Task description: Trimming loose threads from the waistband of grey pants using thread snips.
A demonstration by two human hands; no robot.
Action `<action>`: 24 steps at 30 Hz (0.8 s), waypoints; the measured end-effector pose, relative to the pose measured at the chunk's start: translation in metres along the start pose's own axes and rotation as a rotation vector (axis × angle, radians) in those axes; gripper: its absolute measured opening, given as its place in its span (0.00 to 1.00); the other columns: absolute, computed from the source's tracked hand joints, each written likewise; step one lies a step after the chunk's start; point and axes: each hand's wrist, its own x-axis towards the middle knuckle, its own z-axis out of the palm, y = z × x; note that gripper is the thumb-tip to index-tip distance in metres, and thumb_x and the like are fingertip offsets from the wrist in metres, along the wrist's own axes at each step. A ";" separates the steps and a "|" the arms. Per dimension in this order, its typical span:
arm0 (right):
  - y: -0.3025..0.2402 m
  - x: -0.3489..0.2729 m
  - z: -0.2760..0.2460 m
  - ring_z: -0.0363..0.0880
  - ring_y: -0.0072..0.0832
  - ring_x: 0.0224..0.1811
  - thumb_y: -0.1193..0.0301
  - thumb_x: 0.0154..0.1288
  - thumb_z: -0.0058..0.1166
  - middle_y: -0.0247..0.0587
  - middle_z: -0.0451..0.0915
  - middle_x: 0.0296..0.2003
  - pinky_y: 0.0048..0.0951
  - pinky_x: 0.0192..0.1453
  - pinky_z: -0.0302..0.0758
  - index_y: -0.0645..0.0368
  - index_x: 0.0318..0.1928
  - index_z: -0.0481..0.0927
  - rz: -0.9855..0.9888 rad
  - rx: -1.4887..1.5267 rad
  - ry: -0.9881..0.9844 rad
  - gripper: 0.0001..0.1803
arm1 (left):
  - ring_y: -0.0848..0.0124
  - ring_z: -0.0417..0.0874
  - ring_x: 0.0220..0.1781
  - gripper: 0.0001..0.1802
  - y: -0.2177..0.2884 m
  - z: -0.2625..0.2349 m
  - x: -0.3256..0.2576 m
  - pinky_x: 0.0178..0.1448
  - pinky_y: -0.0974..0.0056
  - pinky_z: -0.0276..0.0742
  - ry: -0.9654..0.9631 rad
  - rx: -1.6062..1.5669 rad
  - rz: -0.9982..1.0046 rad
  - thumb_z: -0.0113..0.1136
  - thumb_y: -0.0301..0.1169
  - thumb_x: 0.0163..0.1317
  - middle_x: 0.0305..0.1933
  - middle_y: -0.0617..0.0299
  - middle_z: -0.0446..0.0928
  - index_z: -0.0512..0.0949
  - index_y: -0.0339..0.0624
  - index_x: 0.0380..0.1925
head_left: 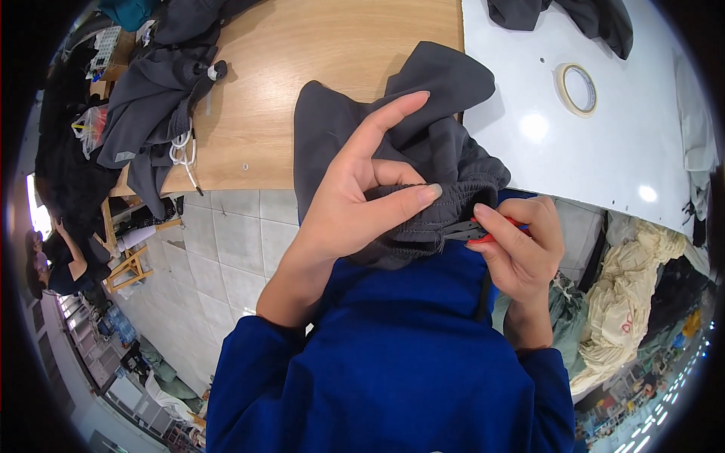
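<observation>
A dark grey garment (442, 79) with a gathered elastic band (455, 202) lies over the table's near edge, its band hanging toward my body. My left hand (355, 200) pinches the band between the thumb and folded fingers, while the index finger points up and away. In my right hand (525, 245) is a pair of red-handled thread snips (462, 229). Their dark blades reach left to the band's edge, close to loose thread ends. Whether the blades touch a thread is too small to tell.
The wooden tabletop (257, 113) meets a white tabletop (521, 151) bearing a tape roll (577, 89). Another grey garment with white cord (183, 151) hangs at the left edge. Cream cloth (623, 294) is heaped below right. A person (64, 253) is far left.
</observation>
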 end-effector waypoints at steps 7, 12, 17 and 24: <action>-0.001 -0.003 -0.001 0.66 0.28 0.27 0.61 0.45 0.68 0.32 0.74 0.29 0.27 0.30 0.62 0.53 0.45 0.87 0.020 0.019 -0.020 0.23 | 0.80 0.82 0.38 0.41 -0.002 -0.002 0.000 0.41 0.77 0.76 -0.020 -0.011 0.003 0.61 0.16 0.58 0.55 0.58 0.75 0.54 0.34 0.71; -0.003 -0.002 0.001 0.66 0.26 0.25 0.61 0.42 0.68 0.31 0.73 0.28 0.27 0.29 0.63 0.50 0.44 0.88 0.032 0.025 -0.002 0.23 | 0.80 0.82 0.38 0.41 -0.001 0.002 0.000 0.41 0.77 0.76 -0.001 -0.005 0.025 0.61 0.16 0.58 0.55 0.58 0.75 0.54 0.34 0.71; -0.003 -0.003 0.002 0.65 0.26 0.25 0.62 0.42 0.68 0.30 0.73 0.28 0.26 0.28 0.62 0.50 0.43 0.88 0.031 0.032 -0.001 0.22 | 0.81 0.82 0.37 0.41 -0.002 0.002 -0.001 0.41 0.77 0.76 0.011 0.005 0.038 0.61 0.16 0.58 0.53 0.59 0.76 0.54 0.34 0.71; -0.004 -0.003 0.002 0.65 0.25 0.25 0.64 0.39 0.69 0.29 0.74 0.28 0.25 0.28 0.61 0.49 0.41 0.89 0.011 0.017 0.022 0.22 | 0.82 0.80 0.34 0.43 0.002 0.005 -0.001 0.39 0.79 0.73 0.020 -0.013 -0.014 0.60 0.15 0.58 0.40 0.60 0.78 0.52 0.35 0.72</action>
